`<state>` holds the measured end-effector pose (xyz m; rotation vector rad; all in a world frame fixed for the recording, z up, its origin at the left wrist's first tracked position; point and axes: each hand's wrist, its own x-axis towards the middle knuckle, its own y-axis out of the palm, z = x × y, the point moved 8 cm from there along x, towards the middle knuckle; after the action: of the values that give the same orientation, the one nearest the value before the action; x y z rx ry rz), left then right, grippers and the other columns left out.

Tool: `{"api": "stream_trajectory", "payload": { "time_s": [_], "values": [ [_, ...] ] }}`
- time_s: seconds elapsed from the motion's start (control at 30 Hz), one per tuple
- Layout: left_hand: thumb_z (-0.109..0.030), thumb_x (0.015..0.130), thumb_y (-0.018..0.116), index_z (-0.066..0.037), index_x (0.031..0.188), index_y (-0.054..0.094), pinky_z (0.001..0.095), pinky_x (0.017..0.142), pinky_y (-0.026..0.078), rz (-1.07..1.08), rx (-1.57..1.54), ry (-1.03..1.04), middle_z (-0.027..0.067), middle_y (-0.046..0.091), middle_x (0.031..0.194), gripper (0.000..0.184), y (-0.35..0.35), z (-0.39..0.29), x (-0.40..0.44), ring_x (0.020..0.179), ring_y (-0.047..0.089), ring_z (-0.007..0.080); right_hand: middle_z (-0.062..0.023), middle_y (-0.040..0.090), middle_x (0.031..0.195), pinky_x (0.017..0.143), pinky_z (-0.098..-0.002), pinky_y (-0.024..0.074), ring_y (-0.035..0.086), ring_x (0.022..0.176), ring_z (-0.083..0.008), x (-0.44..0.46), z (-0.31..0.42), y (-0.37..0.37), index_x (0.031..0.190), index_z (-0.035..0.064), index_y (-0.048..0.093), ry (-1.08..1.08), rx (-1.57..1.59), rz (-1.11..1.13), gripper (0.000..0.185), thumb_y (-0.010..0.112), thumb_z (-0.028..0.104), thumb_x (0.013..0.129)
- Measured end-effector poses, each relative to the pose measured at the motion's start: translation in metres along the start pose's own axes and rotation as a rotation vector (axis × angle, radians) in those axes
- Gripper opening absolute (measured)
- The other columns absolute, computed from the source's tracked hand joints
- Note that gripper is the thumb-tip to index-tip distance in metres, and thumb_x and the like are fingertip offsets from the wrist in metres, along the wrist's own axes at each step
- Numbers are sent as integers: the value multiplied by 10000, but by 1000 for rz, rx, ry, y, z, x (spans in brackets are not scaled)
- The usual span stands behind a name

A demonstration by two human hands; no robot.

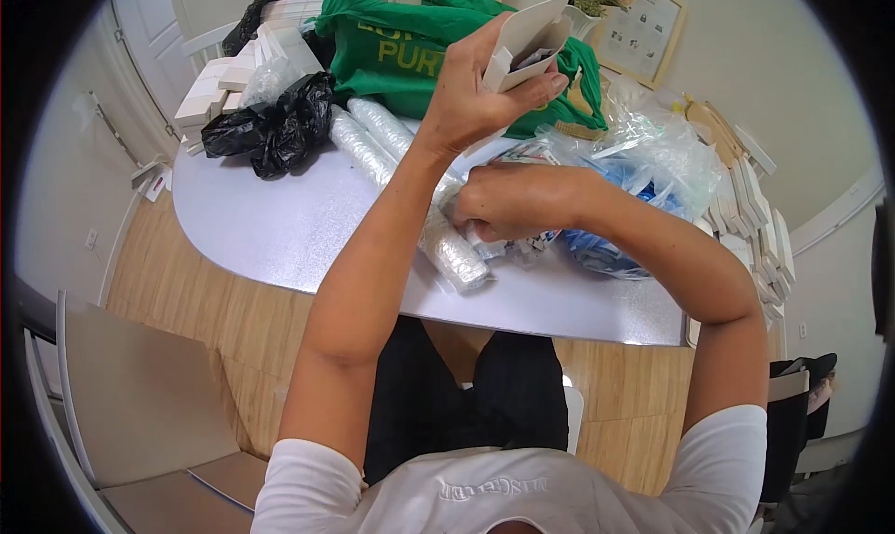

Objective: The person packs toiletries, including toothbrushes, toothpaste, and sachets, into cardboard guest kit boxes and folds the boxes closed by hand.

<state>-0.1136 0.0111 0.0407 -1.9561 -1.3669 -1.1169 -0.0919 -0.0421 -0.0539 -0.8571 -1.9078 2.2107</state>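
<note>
My left hand (471,101) is raised over the table, fingers wrapped round a small white cardboard box (530,35). The box is tilted with its end flap up, and something dark shows inside its opening. My right hand (508,201) is lower, in front of me, with its fingers curled down among clear plastic packets (533,245). What those fingers grip is hidden. Beside them lie long rolls of clear plastic wrap (454,253). Blue plastic bags (611,240) are bunched under my right forearm.
A green cloth bag (396,59) stands at the back of the white table (270,222). To its left are a black plastic bag (280,129) and stacked white boxes (207,91). More white boxes (757,212) line the right edge. A chair (154,394) stands at lower left.
</note>
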Motion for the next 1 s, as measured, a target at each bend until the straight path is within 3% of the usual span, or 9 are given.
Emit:
{"api": "stream_trajectory", "payload": {
  "time_s": [0.17, 0.27, 0.37, 0.7, 1.0],
  "values": [
    [-146, 730, 772, -15, 1103, 589, 250, 736, 482, 6, 48, 32, 32, 631, 890, 436, 0, 0, 0, 811, 571, 85, -159, 670, 846, 685, -354, 505, 642, 723, -280, -12, -11, -10, 1009, 6, 657, 2, 338, -32, 304, 584, 35, 715],
    [-148, 732, 771, -15, 1098, 593, 249, 736, 480, 5, 46, 36, 33, 632, 887, 429, 0, -2, 1, 813, 569, 83, -155, 689, 798, 647, -329, 520, 666, 683, -230, -20, -19, -12, 938, -18, 680, -93, 389, -179, 292, 596, 9, 660],
    [-150, 733, 770, -16, 1092, 596, 248, 734, 479, 5, 31, 40, 31, 631, 881, 421, 2, -4, 0, 810, 568, 82, -146, 685, 751, 652, -314, 524, 664, 657, -215, -26, -18, -10, 904, -37, 680, -52, 354, -181, 263, 599, 16, 660],
    [-171, 745, 762, -20, 1090, 600, 242, 721, 477, 25, 74, 41, 27, 628, 875, 410, 6, -2, -1, 788, 566, 84, -130, 684, 740, 633, -326, 515, 652, 619, -213, -32, -20, -8, 874, -11, 689, 6, 414, -258, 217, 601, 37, 682],
    [-155, 748, 751, -10, 1082, 598, 238, 728, 470, 50, 56, 25, 28, 626, 880, 396, 13, -1, -3, 797, 554, 78, -132, 682, 781, 678, -341, 508, 652, 701, -240, -36, -20, -5, 893, 1, 688, -11, 402, -343, 212, 604, 55, 707]
  ]
}}
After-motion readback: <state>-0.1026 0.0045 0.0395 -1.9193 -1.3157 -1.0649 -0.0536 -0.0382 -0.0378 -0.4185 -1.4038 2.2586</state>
